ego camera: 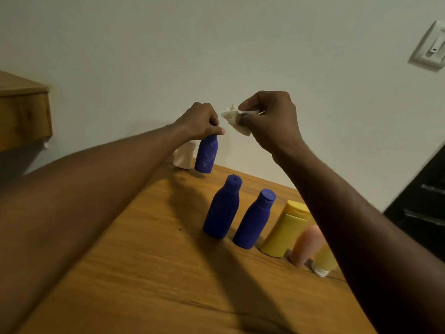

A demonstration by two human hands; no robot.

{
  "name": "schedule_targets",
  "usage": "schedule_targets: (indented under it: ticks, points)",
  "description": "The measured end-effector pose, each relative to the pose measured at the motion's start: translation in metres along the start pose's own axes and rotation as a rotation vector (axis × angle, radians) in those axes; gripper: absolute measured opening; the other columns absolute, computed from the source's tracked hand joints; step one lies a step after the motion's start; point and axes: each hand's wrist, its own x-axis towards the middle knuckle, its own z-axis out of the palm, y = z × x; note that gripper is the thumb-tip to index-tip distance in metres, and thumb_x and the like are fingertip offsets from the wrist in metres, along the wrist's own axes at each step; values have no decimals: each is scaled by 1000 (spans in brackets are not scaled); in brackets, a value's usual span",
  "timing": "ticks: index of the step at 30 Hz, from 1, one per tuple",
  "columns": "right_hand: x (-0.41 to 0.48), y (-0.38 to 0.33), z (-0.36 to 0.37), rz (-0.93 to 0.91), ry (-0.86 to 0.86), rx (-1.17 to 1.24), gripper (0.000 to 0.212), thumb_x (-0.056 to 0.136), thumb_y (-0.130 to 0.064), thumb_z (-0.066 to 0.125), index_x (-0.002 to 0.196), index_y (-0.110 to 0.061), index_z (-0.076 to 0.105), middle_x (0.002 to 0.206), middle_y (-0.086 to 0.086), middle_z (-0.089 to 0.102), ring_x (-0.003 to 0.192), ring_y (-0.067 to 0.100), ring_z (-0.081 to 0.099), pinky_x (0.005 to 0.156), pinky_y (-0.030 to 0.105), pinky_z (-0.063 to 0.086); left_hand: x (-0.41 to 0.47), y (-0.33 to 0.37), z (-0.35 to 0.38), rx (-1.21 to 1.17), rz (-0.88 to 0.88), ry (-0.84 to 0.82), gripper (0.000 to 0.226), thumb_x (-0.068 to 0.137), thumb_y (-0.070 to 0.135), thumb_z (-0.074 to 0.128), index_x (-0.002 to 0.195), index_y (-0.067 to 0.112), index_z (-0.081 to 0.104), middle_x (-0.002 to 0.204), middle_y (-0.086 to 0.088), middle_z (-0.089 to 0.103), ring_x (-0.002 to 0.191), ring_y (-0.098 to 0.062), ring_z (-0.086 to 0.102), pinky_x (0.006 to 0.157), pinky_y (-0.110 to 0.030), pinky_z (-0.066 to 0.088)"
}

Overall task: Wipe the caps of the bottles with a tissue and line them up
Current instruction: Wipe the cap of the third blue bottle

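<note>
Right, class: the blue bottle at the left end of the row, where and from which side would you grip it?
Grip the left-end blue bottle round its body below the shoulder, from its open left side: it stands upright, its blue neighbour crowds the right, and that should leave the cap bare.

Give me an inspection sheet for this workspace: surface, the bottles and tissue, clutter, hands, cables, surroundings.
Surface: wooden table set against a pale wall.
Job's things: far blue bottle upright near the wall, pale bottle behind it. Nearer row, left to right: first blue bottle, second blue bottle, yellow bottle, pink tube, yellow tube standing on its white cap, partly hidden by the right arm. The tissue is crumpled.
Clutter: nothing seen.
Hands: left hand grips the far blue bottle's top; right hand pinches the tissue just beside it.
Cables: nothing seen.
Surroundings: wall switch upper right, wooden shelf at left, dark drawers at right.
</note>
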Motion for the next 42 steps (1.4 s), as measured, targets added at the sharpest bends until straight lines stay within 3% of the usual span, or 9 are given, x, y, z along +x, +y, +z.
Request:
schedule_targets:
  ticks: [3, 7, 10, 14, 20, 28, 33, 37, 42]
  points:
    - [-11, -19, -20, -41, 31, 20, 9, 81, -11, 75, 90, -14, 74, 85, -9, 66, 87, 12, 67, 77, 42, 62, -12, 18, -35, -5, 25, 48, 30, 86, 33, 81, 102, 8, 78, 82, 4, 68, 75, -8, 60, 69, -23, 44]
    - [-24, -50, -48, -77, 83, 40, 23, 82, -19, 77, 104, -11, 76, 98, -3, 70, 89, 10, 66, 79, 39, 61, -28, 44, -88, 8, 59, 104, 35, 82, 40, 83, 106, 14, 79, 99, 0, 76, 84, -7, 64, 69, -20, 45]
    - [-36, -76, -71, -96, 105, 37, 30, 86, -18, 72, 115, -10, 75, 110, 2, 72, 97, 13, 66, 87, 38, 59, -48, 67, -123, 7, 68, 112, 37, 78, 47, 85, 102, 19, 81, 96, 6, 75, 81, 1, 62, 64, -15, 43]
    - [-59, -102, -99, -83, 102, 62, 46, 79, -26, 58, 119, -9, 74, 115, 5, 71, 100, 17, 65, 88, 35, 56, -87, 98, -153, 10, 87, 89, 35, 77, 48, 85, 97, 19, 81, 93, 7, 75, 87, -2, 66, 65, -16, 46]
    - [-98, -113, -116, 7, 58, 90, 27, 88, -5, 62, 112, -9, 75, 99, -4, 64, 97, 21, 64, 85, 48, 59, -149, 136, -160, -34, 66, 37, 32, 77, 46, 86, 94, 20, 81, 92, 10, 75, 87, -1, 66, 66, -17, 46]
    - [-170, -100, -125, 158, 31, 159, 17, 85, -11, 66, 96, -15, 77, 94, 1, 71, 78, 20, 68, 70, 49, 61, -219, 186, -141, -94, 84, 3, 19, 80, 27, 85, 95, 16, 81, 90, 9, 75, 86, -4, 69, 70, -18, 53]
    - [-214, -85, -121, 258, 31, 163, 13, 85, -12, 65, 91, -15, 76, 88, -2, 71, 79, 15, 65, 73, 45, 61, -254, 206, -118, -99, 91, -6, 19, 81, 15, 82, 99, 13, 80, 93, 5, 76, 85, -6, 71, 74, -20, 59]
    - [-248, -74, -107, 301, 54, 181, 12, 90, -16, 64, 95, -15, 75, 89, -4, 71, 80, 13, 66, 75, 42, 61, -277, 212, -96, -97, 62, 1, 24, 83, 17, 81, 106, 10, 77, 100, 1, 75, 91, -11, 71, 77, -23, 58]
    - [-286, -59, -86, 334, 90, 228, 4, 90, -18, 67, 89, -20, 70, 83, -10, 68, 79, 9, 65, 73, 42, 60, -299, 211, -71, -145, 18, 1, 22, 81, 29, 85, 91, 18, 69, 90, 5, 70, 83, -11, 67, 63, -16, 47]
